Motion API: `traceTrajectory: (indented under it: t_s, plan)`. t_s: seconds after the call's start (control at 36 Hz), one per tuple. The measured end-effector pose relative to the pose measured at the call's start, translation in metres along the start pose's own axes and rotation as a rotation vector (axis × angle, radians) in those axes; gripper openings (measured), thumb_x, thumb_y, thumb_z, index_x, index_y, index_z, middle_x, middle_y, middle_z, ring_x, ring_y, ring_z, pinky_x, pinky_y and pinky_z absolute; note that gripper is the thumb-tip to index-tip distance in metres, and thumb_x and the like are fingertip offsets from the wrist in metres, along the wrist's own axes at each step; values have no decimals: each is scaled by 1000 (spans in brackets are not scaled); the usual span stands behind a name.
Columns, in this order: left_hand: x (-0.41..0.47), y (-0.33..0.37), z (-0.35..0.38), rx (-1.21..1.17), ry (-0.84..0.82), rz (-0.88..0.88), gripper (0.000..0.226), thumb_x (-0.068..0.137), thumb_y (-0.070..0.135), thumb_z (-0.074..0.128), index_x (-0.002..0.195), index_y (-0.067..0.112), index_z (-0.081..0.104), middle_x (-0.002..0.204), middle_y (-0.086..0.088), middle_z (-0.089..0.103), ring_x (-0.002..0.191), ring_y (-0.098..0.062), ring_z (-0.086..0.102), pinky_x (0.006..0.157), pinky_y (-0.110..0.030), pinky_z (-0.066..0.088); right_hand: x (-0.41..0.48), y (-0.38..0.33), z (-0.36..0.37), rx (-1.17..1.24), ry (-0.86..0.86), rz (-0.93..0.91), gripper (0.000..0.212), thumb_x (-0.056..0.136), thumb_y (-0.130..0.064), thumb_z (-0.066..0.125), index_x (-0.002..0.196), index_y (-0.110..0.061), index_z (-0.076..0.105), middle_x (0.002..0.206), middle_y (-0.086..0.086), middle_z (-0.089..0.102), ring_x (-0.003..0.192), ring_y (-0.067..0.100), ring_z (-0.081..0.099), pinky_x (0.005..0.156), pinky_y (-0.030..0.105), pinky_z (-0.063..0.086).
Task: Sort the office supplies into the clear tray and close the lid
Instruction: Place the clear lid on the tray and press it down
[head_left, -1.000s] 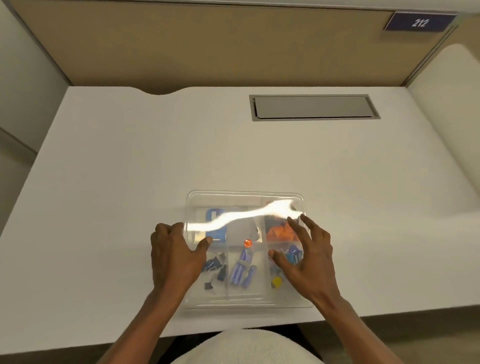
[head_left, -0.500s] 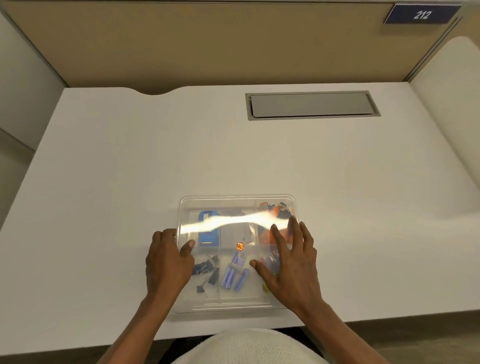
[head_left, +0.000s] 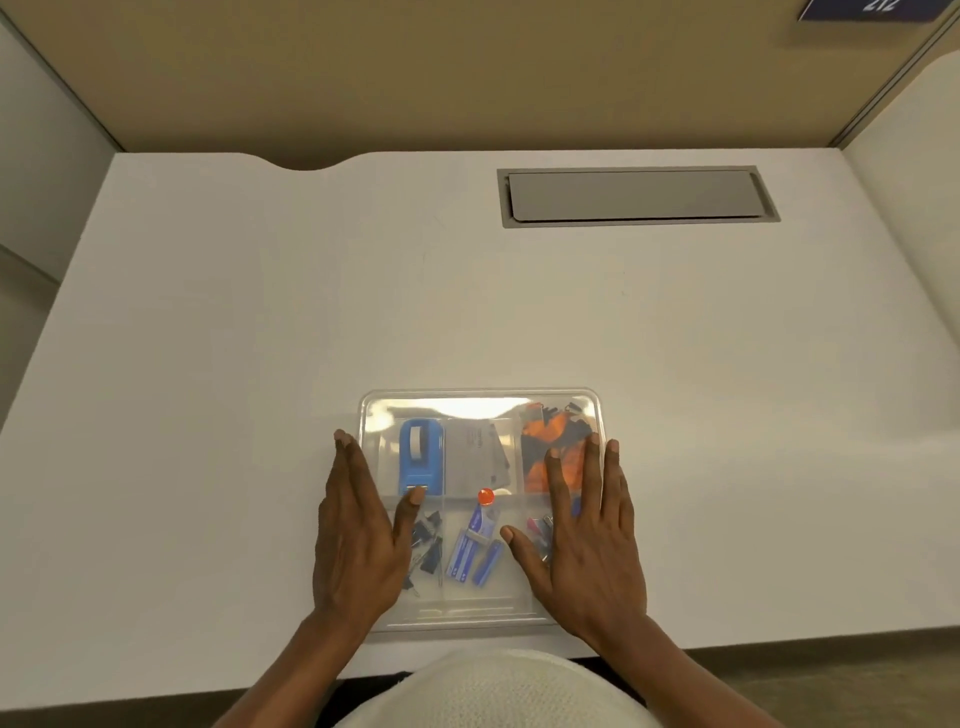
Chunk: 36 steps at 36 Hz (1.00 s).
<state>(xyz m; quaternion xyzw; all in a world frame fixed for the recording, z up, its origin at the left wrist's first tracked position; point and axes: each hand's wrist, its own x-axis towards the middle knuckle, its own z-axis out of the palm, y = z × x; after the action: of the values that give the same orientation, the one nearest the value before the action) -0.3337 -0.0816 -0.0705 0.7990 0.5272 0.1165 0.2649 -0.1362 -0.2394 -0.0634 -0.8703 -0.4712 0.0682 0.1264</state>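
- Closing step: left hand (head_left: 358, 540) and right hand (head_left: 587, 540) lie flat, fingers spread, gripping nothing, on the lid (head_left: 483, 410) (supplies sorted beneath).
- Next, I judge: press the edges evenly.

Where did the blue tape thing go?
The blue tape dispenser sits inside the clear tray, in its far-left compartment, under the lid; the left hand has its thumb tip just over its near end.

White desk (head_left: 260, 338), lidded clear tray (head_left: 480, 397) at near edge.

Bare forearms, no sleeves, watch or rings on left hand (head_left: 358, 540) or right hand (head_left: 587, 551); off-white textured knit garment (head_left: 488, 691) at bottom centre.
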Motion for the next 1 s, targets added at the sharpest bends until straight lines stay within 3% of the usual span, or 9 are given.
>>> traceTrajectory:
  t_s: [0.14,0.33,0.42,0.5,0.61,0.81,1.0]
  plan:
    - [9,0,5,100,-30,27,111,83,86,29,160,19,-15,171,0,-11,158,-21,-1,123,-39,14,1,-1,-2,-15,-11,-4,98,90,-80,41,164,-23,12,172,14,-5,159,36,-3,122,60,27]
    - [11,0,1,173,-87,25,120,77,94,17,158,14,-20,170,-9,-15,157,-26,-7,126,-44,10,1,-3,-4,-28,-25,-5,98,90,-79,40,164,-21,11,172,14,-6,159,36,-4,123,60,26]
    - [15,7,0,157,-71,33,122,77,94,22,158,11,-20,169,-8,-20,157,-25,-13,127,-44,6,1,-3,-4,-37,-32,-8,98,91,-79,40,164,-21,10,172,15,-7,159,37,-5,122,61,26]
    - [26,9,-5,165,-44,144,120,81,88,33,159,10,-13,169,-10,-17,157,-26,-11,126,-46,6,1,-5,-5,-42,-37,-6,98,91,-78,40,164,-21,10,172,15,-8,159,37,-6,123,61,25]
    - [41,8,-6,144,-96,273,116,83,89,28,160,10,-9,170,-8,-14,158,-25,-8,127,-52,12,2,-7,-8,-32,-43,-3,98,91,-79,40,164,-21,10,172,14,-9,159,36,-7,122,61,25]
    - [44,3,-5,141,-123,234,126,72,96,30,161,16,-10,170,-3,-12,158,-21,-5,127,-48,13,1,-5,-6,-36,-45,-11,98,91,-78,41,164,-22,9,172,16,-8,159,37,-6,122,61,26]
    - [44,5,1,172,-111,221,122,74,98,20,161,18,-12,170,-2,-14,157,-22,-8,127,-47,6,2,-5,-7,-27,-31,-9,98,90,-78,42,164,-22,10,172,15,-8,159,37,-5,122,61,25]
